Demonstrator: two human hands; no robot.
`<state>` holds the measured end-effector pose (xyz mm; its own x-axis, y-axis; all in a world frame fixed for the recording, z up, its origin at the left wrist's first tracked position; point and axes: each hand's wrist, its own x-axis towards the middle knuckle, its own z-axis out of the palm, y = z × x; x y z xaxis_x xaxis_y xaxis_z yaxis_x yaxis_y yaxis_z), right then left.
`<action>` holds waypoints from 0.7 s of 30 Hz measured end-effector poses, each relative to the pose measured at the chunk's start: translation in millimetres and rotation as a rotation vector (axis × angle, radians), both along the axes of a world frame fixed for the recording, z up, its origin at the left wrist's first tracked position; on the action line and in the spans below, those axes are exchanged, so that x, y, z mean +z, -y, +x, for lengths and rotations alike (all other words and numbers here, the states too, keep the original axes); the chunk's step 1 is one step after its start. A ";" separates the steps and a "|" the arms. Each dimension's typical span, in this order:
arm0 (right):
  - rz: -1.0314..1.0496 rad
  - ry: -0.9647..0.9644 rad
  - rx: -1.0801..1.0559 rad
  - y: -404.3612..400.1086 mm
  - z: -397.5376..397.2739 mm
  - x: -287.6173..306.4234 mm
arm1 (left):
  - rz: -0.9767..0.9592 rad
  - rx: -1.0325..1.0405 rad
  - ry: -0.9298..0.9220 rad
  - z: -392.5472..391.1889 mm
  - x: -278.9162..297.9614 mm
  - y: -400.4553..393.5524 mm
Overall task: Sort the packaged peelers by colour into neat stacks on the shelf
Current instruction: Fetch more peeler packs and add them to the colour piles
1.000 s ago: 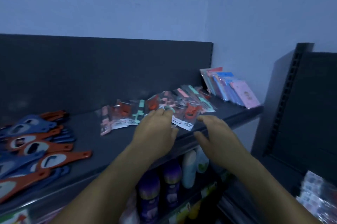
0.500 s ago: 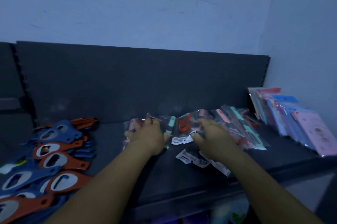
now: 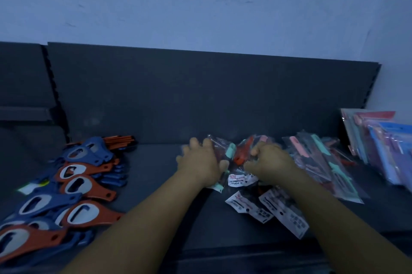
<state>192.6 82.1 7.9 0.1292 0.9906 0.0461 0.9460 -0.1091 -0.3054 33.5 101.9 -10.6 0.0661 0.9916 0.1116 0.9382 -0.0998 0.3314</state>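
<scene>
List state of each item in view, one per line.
left hand: fingers spread, resting flat on the packets
right hand: fingers curled, gripping a packet
packaged peelers: mixed colours, overlapping loosely, unsorted
bottle openers: blue and orange, overlapping in a row, flat
carded packs: leaning upright at shelf's right end
shelf: dark

A dark grey shelf with a dark back panel carries three groups of goods. On its left lie overlapping blue and orange bottle openers. In the middle and toward the right sits a loose spread of packaged peelers in clear bags, with pink, mint and orange handles. At the far right lean flat carded packets
</scene>
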 end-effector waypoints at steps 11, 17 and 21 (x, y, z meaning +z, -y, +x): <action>-0.053 -0.028 -0.141 -12.9 -12.8 5.9 | -0.095 0.074 0.282 12.9 5.5 -2.8; 0.008 -0.196 -0.175 -22.2 -5.3 7.0 | -0.055 0.091 0.302 17.5 3.2 -9.3; 0.017 -0.291 -0.186 -23.8 -6.0 7.2 | -0.017 0.088 0.320 20.7 3.7 -8.1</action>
<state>186.6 105.9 15.1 0.3178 0.9482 -0.0034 0.7831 -0.2645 -0.5628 54.2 110.1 -6.9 -0.0557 0.9938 0.0958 0.7911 -0.0146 0.6115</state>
